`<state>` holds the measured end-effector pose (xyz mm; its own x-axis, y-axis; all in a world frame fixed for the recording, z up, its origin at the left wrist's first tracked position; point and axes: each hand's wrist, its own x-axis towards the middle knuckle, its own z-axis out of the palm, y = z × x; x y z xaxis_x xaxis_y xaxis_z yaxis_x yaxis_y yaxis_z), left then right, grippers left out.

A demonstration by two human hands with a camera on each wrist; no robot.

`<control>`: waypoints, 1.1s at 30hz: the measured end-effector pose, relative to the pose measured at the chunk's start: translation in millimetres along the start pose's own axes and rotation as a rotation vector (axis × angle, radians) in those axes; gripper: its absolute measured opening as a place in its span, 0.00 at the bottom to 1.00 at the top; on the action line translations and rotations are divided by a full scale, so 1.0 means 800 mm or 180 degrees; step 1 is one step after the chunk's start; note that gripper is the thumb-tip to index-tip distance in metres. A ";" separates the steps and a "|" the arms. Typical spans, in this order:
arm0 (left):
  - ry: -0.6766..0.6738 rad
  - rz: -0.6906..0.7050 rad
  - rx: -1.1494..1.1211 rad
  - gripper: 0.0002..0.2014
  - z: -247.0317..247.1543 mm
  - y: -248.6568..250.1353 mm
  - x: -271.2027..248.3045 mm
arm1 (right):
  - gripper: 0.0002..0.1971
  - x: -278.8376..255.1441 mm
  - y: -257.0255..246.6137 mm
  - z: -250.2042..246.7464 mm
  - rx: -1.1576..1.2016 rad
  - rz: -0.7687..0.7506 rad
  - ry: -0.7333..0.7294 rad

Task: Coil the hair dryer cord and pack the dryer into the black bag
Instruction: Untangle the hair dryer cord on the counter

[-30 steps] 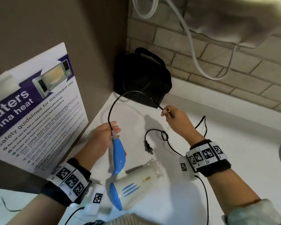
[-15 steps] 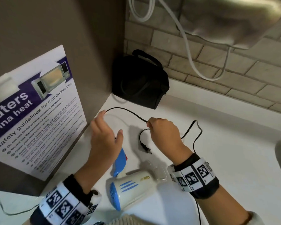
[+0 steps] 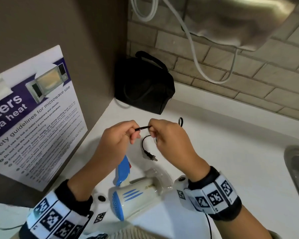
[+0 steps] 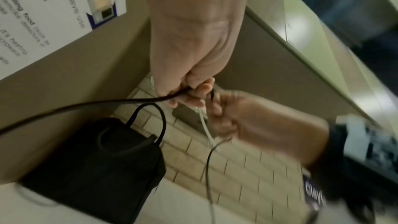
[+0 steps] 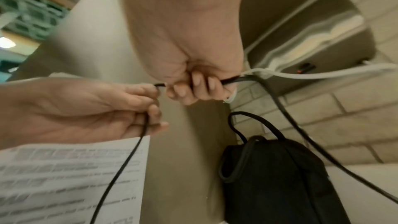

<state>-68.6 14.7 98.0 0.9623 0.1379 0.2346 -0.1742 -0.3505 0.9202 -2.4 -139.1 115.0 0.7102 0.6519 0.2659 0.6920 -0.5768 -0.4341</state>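
Note:
A white and blue hair dryer (image 3: 138,197) lies on the white counter (image 3: 231,152) near me, its blue handle (image 3: 122,169) pointing away. Its black cord (image 3: 142,128) is stretched short between my two hands above the counter. My left hand (image 3: 117,137) pinches the cord (image 4: 86,104) in curled fingers. Close beside it, my right hand (image 3: 169,135) grips gathered cord (image 5: 232,79) in a fist. The plug (image 3: 150,156) dangles below on a short loop. The black bag (image 3: 143,85) stands in the back corner, seemingly closed, handle (image 5: 254,122) up.
A microwave safety poster (image 3: 33,118) leans on the left wall. A white hose (image 3: 193,54) hangs from a metal appliance (image 3: 240,19) on the brick wall. A steel sink's edge (image 3: 297,168) is at the right.
My left hand left the dryer handle, rose and took the cord. Both hands came together, shortening the cord span; the loose loops on the counter were drawn up into my right hand.

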 end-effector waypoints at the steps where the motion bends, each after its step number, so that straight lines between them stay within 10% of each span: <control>1: 0.0045 -0.0093 -0.0120 0.11 -0.003 0.006 -0.001 | 0.11 0.001 0.008 -0.002 0.0223 -0.0001 0.0063; 11: 0.0510 0.0121 -0.0883 0.33 -0.040 0.044 -0.012 | 0.15 0.019 0.090 0.003 0.1093 0.0292 0.0327; 20: 0.0653 0.0323 -0.1339 0.18 -0.060 0.043 -0.021 | 0.20 0.026 0.150 0.047 0.1051 0.0681 0.0067; 26: 0.0597 0.0448 -0.1483 0.32 -0.068 0.046 -0.022 | 0.17 0.020 0.196 0.070 0.0683 0.0964 -0.0260; 33: 0.0665 0.0282 -0.1825 0.25 -0.069 0.031 -0.016 | 0.17 0.005 0.242 0.081 0.0050 0.1304 -0.0495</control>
<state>-96.9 55.7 134.8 0.8878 0.3300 0.3209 -0.3921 0.1770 0.9028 126.2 -216.4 -23.8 0.8968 0.4379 -0.0631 0.3544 -0.7963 -0.4902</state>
